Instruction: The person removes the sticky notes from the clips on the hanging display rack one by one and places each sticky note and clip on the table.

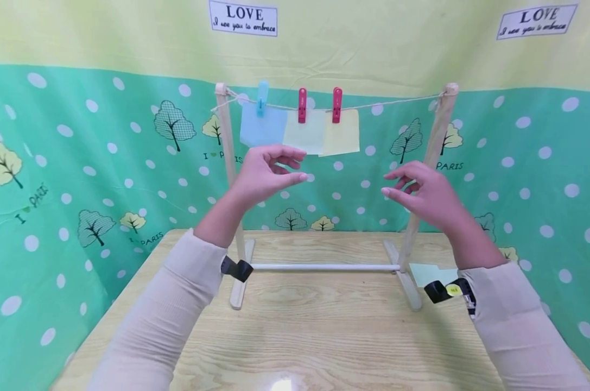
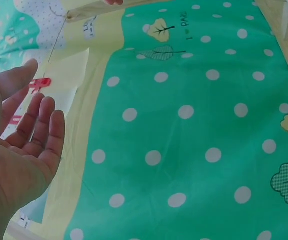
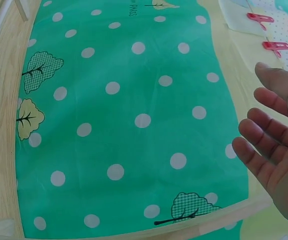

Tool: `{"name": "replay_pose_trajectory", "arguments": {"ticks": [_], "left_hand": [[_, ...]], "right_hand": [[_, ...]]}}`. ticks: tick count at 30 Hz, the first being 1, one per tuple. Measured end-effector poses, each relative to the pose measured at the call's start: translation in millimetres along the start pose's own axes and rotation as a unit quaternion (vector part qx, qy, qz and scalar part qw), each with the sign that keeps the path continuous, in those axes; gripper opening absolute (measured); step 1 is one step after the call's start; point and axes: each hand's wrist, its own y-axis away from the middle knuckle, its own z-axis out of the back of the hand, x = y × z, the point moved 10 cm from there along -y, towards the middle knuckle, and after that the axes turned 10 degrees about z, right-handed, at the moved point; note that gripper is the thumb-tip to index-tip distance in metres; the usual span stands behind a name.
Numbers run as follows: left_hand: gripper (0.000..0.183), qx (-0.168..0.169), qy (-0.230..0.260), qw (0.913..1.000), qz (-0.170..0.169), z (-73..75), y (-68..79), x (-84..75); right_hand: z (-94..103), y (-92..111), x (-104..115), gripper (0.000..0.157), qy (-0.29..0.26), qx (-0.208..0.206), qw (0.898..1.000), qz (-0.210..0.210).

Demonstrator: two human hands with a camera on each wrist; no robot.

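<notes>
Three paper sheets hang side by side from a string: a blue sheet under a light blue clothespin, a pale green sheet and a pale yellow sheet under red clothespins. My left hand is raised just below and in front of the sheets, fingers loosely bent, nothing in it. Near the rack's right post my right hand hovers with relaxed fingers and holds nothing. In the right wrist view, its thumb and fingers are apart.
The wooden rack has a left post, a right post and a white crossbar low down. It stands on a wood-grain table. A pale green sheet lies by the right foot. Patterned cloth surrounds the table.
</notes>
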Motion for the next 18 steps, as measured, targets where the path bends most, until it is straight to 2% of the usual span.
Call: {"name": "replay_pose_trajectory", "arguments": {"ticks": [6, 18], "left_hand": [[0.042, 0.004, 0.001, 1.0000, 0.005, -0.9, -8.7, -11.7], [0.042, 0.004, -0.004, 1.0000, 0.003, -7.3, -25.3, -34.5]], "right_hand": [[2.0, -11.2, 1.0, 0.024, 0.003, -0.004, 1.000, -0.011], [-0.1, -25.5, -1.4, 0.031, 0.006, 0.012, 0.999, -0.032]]}}
